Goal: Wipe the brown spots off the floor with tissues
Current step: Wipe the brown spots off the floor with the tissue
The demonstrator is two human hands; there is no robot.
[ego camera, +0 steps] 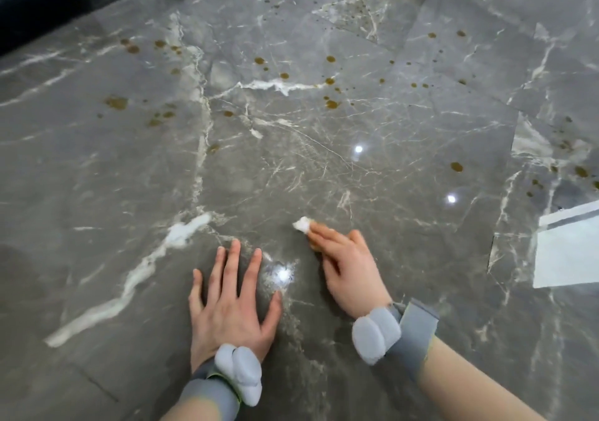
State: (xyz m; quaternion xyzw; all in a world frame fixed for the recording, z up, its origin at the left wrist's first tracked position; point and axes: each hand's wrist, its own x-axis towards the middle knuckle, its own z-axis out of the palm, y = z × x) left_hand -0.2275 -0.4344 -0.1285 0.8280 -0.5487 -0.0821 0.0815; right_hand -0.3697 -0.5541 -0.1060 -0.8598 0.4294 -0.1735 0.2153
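Grey marble floor (324, 168) with white veins fills the view. Several brown spots (332, 104) dot its far half, more at the left (116, 103) and at the right (456, 167). My right hand (346, 265) presses a crumpled white tissue (302, 225) flat on the floor; the tissue sticks out past the fingertips and looks brownish under the fingers. My left hand (230, 304) lies flat on the floor with fingers spread, holding nothing, just left of the right hand. Both wrists wear grey bands with white pads.
A white sheet or packet (567, 252) lies on the floor at the right edge. A dark skirting and wall (42, 2) run along the far left. Bright lamp reflections (358, 149) shine on the glossy tiles.
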